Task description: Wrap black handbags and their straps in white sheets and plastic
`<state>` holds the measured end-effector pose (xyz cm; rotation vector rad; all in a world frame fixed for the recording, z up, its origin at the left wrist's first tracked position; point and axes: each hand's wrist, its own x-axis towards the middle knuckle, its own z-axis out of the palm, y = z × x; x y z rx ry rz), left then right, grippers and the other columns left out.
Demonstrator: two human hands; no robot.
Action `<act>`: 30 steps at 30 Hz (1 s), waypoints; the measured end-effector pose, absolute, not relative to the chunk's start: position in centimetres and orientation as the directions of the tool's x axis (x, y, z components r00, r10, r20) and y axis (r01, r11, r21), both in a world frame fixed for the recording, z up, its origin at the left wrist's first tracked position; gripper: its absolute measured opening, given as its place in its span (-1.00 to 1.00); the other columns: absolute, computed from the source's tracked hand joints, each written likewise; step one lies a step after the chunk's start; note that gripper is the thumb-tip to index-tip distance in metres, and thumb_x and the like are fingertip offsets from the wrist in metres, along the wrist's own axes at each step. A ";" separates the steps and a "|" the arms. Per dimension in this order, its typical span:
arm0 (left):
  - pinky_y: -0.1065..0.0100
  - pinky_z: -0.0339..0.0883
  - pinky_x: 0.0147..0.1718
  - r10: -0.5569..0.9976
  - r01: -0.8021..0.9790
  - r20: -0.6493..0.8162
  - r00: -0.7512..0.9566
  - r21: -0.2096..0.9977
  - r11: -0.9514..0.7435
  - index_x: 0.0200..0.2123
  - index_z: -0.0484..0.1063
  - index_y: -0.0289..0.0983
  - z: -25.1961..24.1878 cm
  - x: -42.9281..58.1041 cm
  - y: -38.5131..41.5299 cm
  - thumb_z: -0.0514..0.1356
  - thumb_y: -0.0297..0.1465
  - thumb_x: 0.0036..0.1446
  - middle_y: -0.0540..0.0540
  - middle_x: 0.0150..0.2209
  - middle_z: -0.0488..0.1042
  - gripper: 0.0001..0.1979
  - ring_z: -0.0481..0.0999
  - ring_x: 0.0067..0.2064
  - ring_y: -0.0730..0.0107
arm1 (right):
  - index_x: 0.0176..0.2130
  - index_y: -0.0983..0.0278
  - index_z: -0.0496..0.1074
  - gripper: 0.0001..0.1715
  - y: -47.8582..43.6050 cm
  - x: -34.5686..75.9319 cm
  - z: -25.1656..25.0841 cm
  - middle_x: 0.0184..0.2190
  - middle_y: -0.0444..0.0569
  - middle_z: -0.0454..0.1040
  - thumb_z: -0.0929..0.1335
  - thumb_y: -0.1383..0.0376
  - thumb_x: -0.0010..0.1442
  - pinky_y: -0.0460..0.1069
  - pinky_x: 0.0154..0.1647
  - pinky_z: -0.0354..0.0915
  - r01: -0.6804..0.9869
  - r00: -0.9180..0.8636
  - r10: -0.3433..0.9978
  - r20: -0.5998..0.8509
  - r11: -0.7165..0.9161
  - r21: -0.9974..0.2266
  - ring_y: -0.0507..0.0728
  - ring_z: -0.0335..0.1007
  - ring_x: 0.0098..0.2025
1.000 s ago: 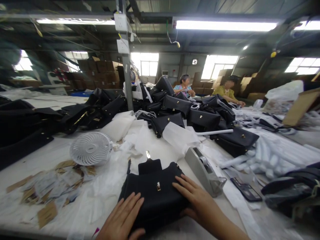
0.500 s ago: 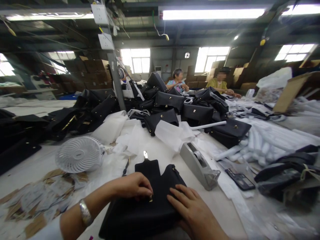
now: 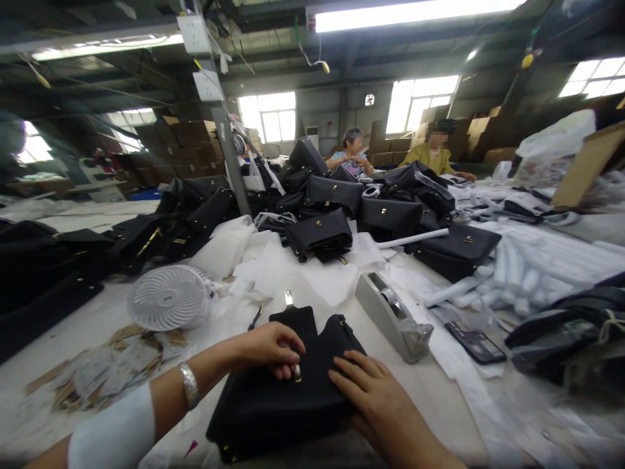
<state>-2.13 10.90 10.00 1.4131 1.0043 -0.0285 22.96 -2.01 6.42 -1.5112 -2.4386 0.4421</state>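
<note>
A black bag (image 3: pixel 273 410) lies on the table in front of me, its flap (image 3: pixel 295 326) folded away from me with a gold clasp plate (image 3: pixel 288 298) at the tip. My left hand (image 3: pixel 276 348), a silver bracelet on its wrist, is over the bag front with its fingers curled beside a small gold lock (image 3: pixel 297 373). Whatever those fingertips pinch is too small to make out. My right hand (image 3: pixel 366 387) rests on the bag's right side, fingers spread.
A white fan (image 3: pixel 168 298) and paper scraps (image 3: pixel 117 365) are on the left. Right of the bag stand a grey tape dispenser (image 3: pixel 390 316) and a phone (image 3: pixel 476 342). Black bags (image 3: pixel 334 192) pile up behind. Two people (image 3: pixel 351 153) sit beyond them.
My left hand has lifted slightly off the lock, showing more of it. The view has shifted a little. A bag in the pile behind now sits differently, with its opening showing.
</note>
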 end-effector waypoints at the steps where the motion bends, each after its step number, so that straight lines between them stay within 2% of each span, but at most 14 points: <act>1: 0.48 0.45 -0.40 0.519 0.568 -0.586 0.622 0.794 0.217 -0.24 0.60 -0.24 10.0 -2.2 10.9 0.39 -0.27 0.01 0.01 -0.42 0.63 -0.76 0.58 -0.42 0.50 | 0.26 0.17 0.37 -0.26 -2.0 23.0 6.4 0.29 0.05 0.33 0.40 0.47 0.11 0.35 0.28 0.18 0.825 -0.442 0.897 0.035 0.421 -0.378 0.43 0.16 0.33; 7: 0.27 0.51 -0.28 0.369 0.630 -0.622 0.690 0.768 0.117 -0.28 0.53 -0.32 9.3 -2.0 12.6 0.33 -0.33 0.20 0.01 -0.35 0.59 -0.84 0.59 -0.34 0.41 | 0.29 0.16 0.33 -0.26 -1.9 22.9 6.5 0.31 0.05 0.30 0.40 0.44 0.14 0.36 0.30 0.15 0.827 -0.453 0.891 -0.013 0.414 -0.380 0.42 0.13 0.35; 12: 0.27 0.51 -0.29 0.323 0.653 -0.609 0.724 0.756 -0.038 -0.25 0.49 -0.32 9.1 -1.4 13.3 0.27 -0.31 0.26 0.01 -0.34 0.54 -0.83 0.57 -0.34 0.41 | 0.29 0.15 0.32 -0.23 -2.3 22.9 6.5 0.32 0.03 0.29 0.40 0.45 0.12 0.34 0.31 0.15 0.836 -0.442 0.897 -0.017 0.405 -0.369 0.42 0.12 0.35; 15: 0.31 0.44 -0.34 0.391 0.638 -0.539 0.746 0.747 -0.186 -0.29 0.47 -0.30 9.9 -1.3 12.3 0.27 -0.34 0.23 0.05 -0.42 0.48 -0.87 0.51 -0.40 0.43 | 0.29 0.16 0.32 -0.19 -2.3 22.8 6.7 0.32 0.05 0.29 0.41 0.48 0.08 0.36 0.30 0.15 0.842 -0.442 0.897 -0.031 0.403 -0.359 0.44 0.13 0.35; 17: 0.32 0.38 -0.29 0.493 0.626 -0.444 0.748 0.719 -0.302 -0.34 0.46 -0.25 10.6 -1.3 11.1 0.25 -0.40 0.20 0.06 -0.45 0.43 -0.94 0.47 -0.38 0.40 | 0.29 0.16 0.33 -0.19 -2.3 22.7 6.7 0.32 0.05 0.29 0.40 0.49 0.09 0.37 0.30 0.15 0.843 -0.440 0.897 -0.041 0.397 -0.364 0.44 0.12 0.35; 19: 0.29 0.31 -0.19 0.600 0.621 -0.321 0.733 0.677 -0.396 -0.35 0.43 -0.22 11.2 -1.4 9.6 0.18 -0.44 0.19 0.01 -0.37 0.43 -0.93 0.44 -0.29 0.33 | 0.28 0.17 0.33 -0.22 -2.2 22.7 6.6 0.32 0.05 0.28 0.39 0.50 0.10 0.37 0.31 0.14 0.845 -0.427 0.903 -0.040 0.382 -0.374 0.43 0.12 0.35; 22: 0.26 0.25 -0.10 0.681 0.606 -0.181 0.710 0.650 -0.459 -0.31 0.39 -0.19 12.2 -2.2 7.0 0.08 -0.38 0.27 -0.06 -0.21 0.45 -0.89 0.43 -0.17 0.27 | 0.27 0.16 0.36 -0.26 -2.1 22.8 6.2 0.31 0.02 0.30 0.38 0.50 0.13 0.34 0.33 0.13 0.844 -0.398 0.917 -0.015 0.360 -0.397 0.39 0.14 0.35; 23: 0.28 0.27 -0.11 0.687 0.599 -0.162 0.708 0.653 -0.464 -0.29 0.37 -0.19 12.6 -2.8 6.0 0.04 -0.34 0.30 -0.05 -0.23 0.47 -0.85 0.45 -0.19 0.29 | 0.26 0.15 0.37 -0.28 -2.1 22.9 6.1 0.31 0.01 0.31 0.38 0.49 0.14 0.32 0.33 0.13 0.842 -0.394 0.919 -0.008 0.357 -0.405 0.38 0.14 0.35; 25: 0.35 0.33 -0.27 0.695 0.588 -0.197 0.692 0.712 -0.384 -0.29 0.33 -0.18 13.0 -4.3 3.9 -0.03 -0.25 0.36 -0.02 -0.34 0.51 -0.77 0.49 -0.32 0.35 | 0.26 0.14 0.37 -0.28 -2.1 23.0 5.9 0.31 -0.02 0.31 0.39 0.48 0.14 0.30 0.33 0.13 0.839 -0.390 0.921 -0.002 0.355 -0.412 0.36 0.14 0.35; 27: 0.43 0.29 -0.52 0.715 0.567 -0.307 0.628 0.810 -0.150 -0.29 0.30 -0.19 13.2 -6.2 2.1 -0.04 -0.13 0.35 -0.01 -0.43 0.53 -0.70 0.51 -0.47 0.39 | 0.26 0.14 0.36 -0.26 -2.0 22.9 6.0 0.31 -0.01 0.30 0.40 0.48 0.12 0.30 0.33 0.13 0.844 -0.391 0.920 -0.012 0.353 -0.404 0.37 0.13 0.35; 29: 0.44 0.30 -0.56 0.782 0.539 -0.348 0.517 0.842 0.018 -0.28 0.33 -0.21 12.9 -7.7 1.1 0.06 -0.07 0.26 -0.04 -0.39 0.56 -0.68 0.56 -0.46 0.36 | 0.27 0.16 0.36 -0.24 -1.9 22.8 6.4 0.31 0.01 0.30 0.40 0.50 0.10 0.30 0.33 0.13 0.849 -0.393 0.919 -0.025 0.353 -0.392 0.37 0.13 0.36; 30: 0.43 0.35 -0.52 0.825 0.538 -0.329 0.460 0.842 0.036 -0.24 0.37 -0.22 12.6 -8.1 1.1 0.12 -0.07 0.22 -0.06 -0.34 0.58 -0.68 0.59 -0.40 0.33 | 0.27 0.16 0.36 -0.24 -1.8 22.7 6.6 0.31 0.01 0.31 0.40 0.51 0.10 0.30 0.34 0.13 0.851 -0.395 0.918 -0.029 0.354 -0.389 0.37 0.13 0.36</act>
